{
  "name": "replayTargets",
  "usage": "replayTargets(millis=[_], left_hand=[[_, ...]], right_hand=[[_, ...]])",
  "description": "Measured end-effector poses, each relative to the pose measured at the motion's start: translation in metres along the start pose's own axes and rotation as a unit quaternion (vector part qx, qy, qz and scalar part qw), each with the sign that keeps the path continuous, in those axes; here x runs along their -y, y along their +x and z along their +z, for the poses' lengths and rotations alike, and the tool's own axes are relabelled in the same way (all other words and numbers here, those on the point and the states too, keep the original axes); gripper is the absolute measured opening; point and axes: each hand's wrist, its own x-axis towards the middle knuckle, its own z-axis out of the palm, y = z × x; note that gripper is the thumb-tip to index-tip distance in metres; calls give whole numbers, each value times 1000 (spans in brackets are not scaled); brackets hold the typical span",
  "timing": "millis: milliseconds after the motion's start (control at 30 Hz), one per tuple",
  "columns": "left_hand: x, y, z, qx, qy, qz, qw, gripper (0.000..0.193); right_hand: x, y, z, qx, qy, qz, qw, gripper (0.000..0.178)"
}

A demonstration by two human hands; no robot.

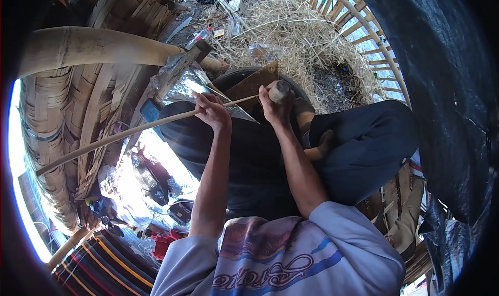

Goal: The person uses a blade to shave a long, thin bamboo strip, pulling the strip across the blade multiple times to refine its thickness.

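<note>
My left hand [210, 110] is closed around a long, thin bamboo stick [130, 131], above my left knee. The stick runs from the woven wall at far left to a tip beside my right hand. My right hand [275, 107] grips a thick, round wooden handle [279, 90], its blunt end facing up. What the handle is fixed to is hidden below my fist. Just beyond my hands stands a brown, pointed flat piece [254, 85], in front of a dark round rim [228, 77]. My legs are crossed beneath my forearms.
A thick bamboo pole [104, 46] and woven bamboo wall [49, 108] close in the left side. Dry straw [291, 30] and plastic scraps cover the ground ahead. A slatted bamboo fence [382, 49] and dark sheeting [436, 88] stand right. Striped cloth [104, 265] lies lower left.
</note>
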Motion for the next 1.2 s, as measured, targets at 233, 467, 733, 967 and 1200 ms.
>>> replayTargets(millis=[233, 467, 733, 967, 1200], left_hand=[[2, -3, -1, 14, -37, -5, 999, 49], [10, 2, -2, 15, -20, 5, 1000, 50], [11, 1, -2, -17, -19, -7, 1000, 51], [9, -1, 2, -28, -3, -5, 1000, 52], [10, 5, -8, 0, -25, 13, 1000, 47]], right_hand=[[-6, -5, -5, -22, 58, 36, 997, 21], [-22, 1, -14, -46, 29, 34, 998, 23], [-25, -2, -5, -4, 47, 62, 997, 22], [-49, -15, -12, -34, 96, 65, 993, 20], [8, 5, -9, -54, 122, 10, 991, 22]])
